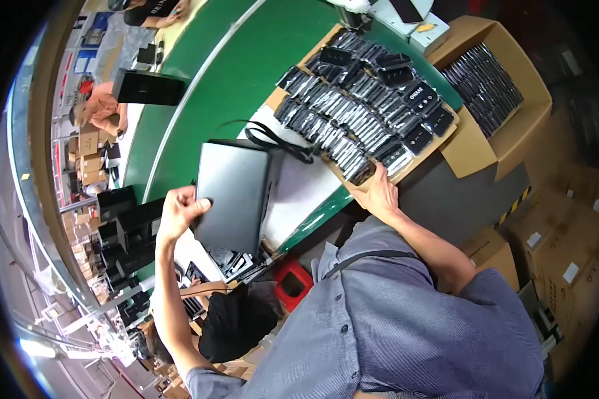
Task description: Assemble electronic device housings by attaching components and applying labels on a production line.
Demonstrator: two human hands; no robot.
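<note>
My left hand (183, 211) grips the left edge of a flat dark grey computer case (229, 196), thumb on its upper face and the other fingers curled at its side. That case stands on the white stretch of worktop (296, 193). My right hand (379, 193) is at the near edge of a cardboard tray (406, 174), its fingertips bent against the end of a row. Packed rows of black pieces in clear plastic wrap (349, 110) fill the tray. What the right fingertips pinch is partly hidden. Behind the case lies a coiled black cable (279, 143).
An open cardboard box (522, 63) of similar dark pieces stands at the right. The green conveyor belt (213, 93) carries another black case (150, 86). A red bin (291, 284) is below the worktop. Co-workers (103, 110) are at the left; one in black (236, 326) sits close by.
</note>
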